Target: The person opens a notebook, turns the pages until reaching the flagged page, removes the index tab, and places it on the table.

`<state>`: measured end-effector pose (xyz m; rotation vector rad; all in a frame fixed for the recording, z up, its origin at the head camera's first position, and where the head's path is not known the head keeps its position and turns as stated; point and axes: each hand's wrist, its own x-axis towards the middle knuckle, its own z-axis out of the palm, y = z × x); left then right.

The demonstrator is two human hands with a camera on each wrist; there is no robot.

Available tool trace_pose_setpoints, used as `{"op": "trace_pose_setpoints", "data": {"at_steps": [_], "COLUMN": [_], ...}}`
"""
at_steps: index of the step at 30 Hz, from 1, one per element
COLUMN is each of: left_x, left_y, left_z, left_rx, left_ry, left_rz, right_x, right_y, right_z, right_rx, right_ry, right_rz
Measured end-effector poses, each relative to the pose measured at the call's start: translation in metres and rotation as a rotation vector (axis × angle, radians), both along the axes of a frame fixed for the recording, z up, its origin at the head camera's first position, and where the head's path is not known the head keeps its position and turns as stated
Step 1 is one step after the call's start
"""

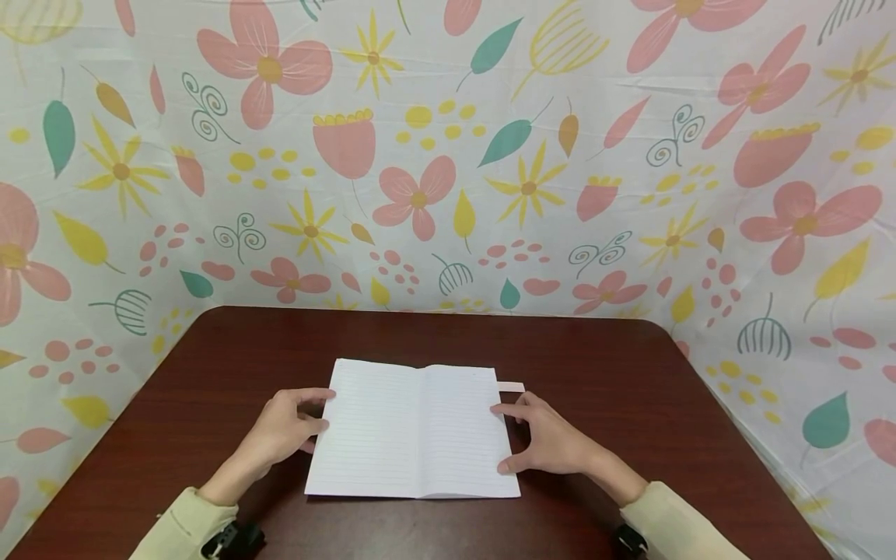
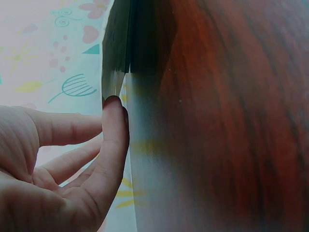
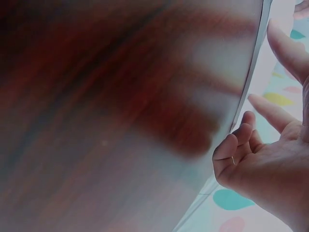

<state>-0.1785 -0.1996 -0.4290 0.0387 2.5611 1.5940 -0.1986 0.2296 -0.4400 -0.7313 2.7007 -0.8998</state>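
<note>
An open notebook with ruled white pages lies in the middle of the table, its fold running away from me. My left hand pinches the notebook's left edge. In the left wrist view one finger of that hand lies against the underside of the raised edge, the others on the far side. At the right page my right hand rests its thumb and index finger on the paper near the edge. In the right wrist view its other fingers curl beside the edge, holding nothing. A pale strip sticks out at the upper right.
The dark reddish-brown table has rounded far corners. A white cloth printed with flowers and leaves hangs behind it and along both sides. Dark straps with small devices sit around both sleeves at the wrists.
</note>
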Motion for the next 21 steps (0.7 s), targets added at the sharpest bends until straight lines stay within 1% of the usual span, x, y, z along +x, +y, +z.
{"op": "trace_pose_setpoints", "data": {"at_steps": [5, 11, 21], "left_x": [0.000, 0.000, 0.000], "left_y": [0.000, 0.000, 0.000], "left_z": [0.000, 0.000, 0.000], "left_rx": [0.002, 0.000, -0.006], "left_ry": [-0.001, -0.004, -0.004], "left_rz": [0.001, 0.003, 0.007], "right_x": [0.000, 0.000, -0.003], "right_y": [-0.004, -0.011, -0.025], "right_z": [0.000, 0.000, 0.000], "right_rx": [0.007, 0.009, 0.041], "right_ry": [0.009, 0.027, 0.120], "right_rz": [-0.008, -0.042, -0.111]}}
